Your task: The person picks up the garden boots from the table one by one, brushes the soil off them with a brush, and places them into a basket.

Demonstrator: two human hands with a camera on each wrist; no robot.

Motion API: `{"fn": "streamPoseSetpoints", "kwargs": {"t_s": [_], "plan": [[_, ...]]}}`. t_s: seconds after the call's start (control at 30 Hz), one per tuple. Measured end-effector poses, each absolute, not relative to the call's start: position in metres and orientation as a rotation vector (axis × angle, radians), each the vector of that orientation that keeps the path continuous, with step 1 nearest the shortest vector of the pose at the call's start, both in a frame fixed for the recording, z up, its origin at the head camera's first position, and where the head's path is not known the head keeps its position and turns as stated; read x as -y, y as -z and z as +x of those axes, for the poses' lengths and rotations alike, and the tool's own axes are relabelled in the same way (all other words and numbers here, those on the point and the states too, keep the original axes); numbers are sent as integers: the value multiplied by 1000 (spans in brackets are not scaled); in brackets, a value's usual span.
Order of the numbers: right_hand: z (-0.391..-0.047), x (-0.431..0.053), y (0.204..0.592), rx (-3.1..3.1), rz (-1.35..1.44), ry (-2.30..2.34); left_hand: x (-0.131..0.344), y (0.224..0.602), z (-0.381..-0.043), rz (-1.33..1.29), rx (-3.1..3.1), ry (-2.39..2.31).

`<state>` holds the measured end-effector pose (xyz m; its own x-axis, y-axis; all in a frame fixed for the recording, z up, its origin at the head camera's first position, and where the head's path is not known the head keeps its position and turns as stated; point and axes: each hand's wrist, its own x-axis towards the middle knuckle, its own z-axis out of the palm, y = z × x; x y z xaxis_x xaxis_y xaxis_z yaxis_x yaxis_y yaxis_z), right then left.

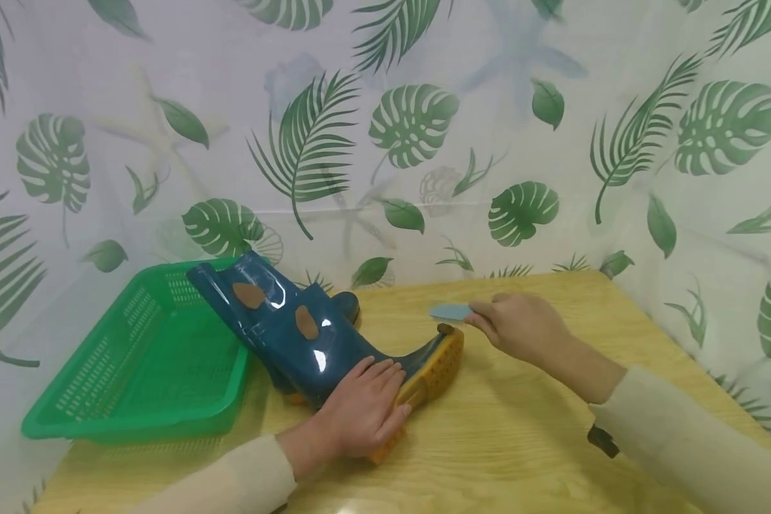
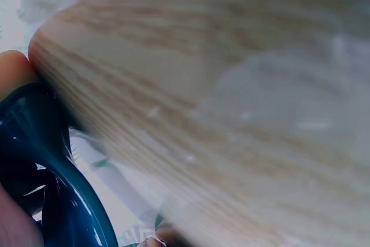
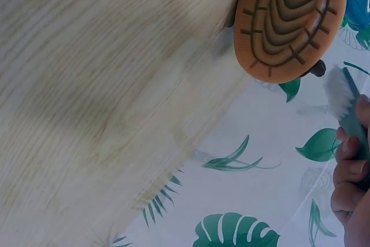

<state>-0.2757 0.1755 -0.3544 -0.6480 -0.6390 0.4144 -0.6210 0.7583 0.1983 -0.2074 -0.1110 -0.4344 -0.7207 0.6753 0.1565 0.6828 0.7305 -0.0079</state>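
Observation:
A dark blue rain boot (image 1: pixel 334 343) with an orange sole (image 1: pixel 446 364) is tilted, its toe pointing right. My left hand (image 1: pixel 366 407) grips it at the foot, fingers over the upper and thumb at the sole. In my right hand (image 1: pixel 520 325) is a light blue brush (image 1: pixel 450 312), held just beyond the toe. Its white bristles (image 3: pixel 338 93) show in the right wrist view, apart from the treaded sole (image 3: pixel 289 24). A small dark brown lump (image 3: pixel 317 69) sticks out at the toe. Behind lies a second blue boot (image 1: pixel 231 282), partly hidden by the first.
A green plastic basket (image 1: pixel 135 428) with perforated sides stands at the left of the wooden table (image 1: pixel 520 442), close beside the boots. A leaf-patterned white sheet (image 1: pixel 462 214) hangs behind the table. A small black object (image 1: pixel 602 440) sits under my right cuff.

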Motion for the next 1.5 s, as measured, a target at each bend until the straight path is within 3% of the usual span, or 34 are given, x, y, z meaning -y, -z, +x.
{"fn": "streamPoseSetpoints", "kwargs": {"t_s": [1.5], "plan": [[-286, -187, 366, 2399, 1009, 105, 112, 434, -208, -1105, 2766, 100]]}}
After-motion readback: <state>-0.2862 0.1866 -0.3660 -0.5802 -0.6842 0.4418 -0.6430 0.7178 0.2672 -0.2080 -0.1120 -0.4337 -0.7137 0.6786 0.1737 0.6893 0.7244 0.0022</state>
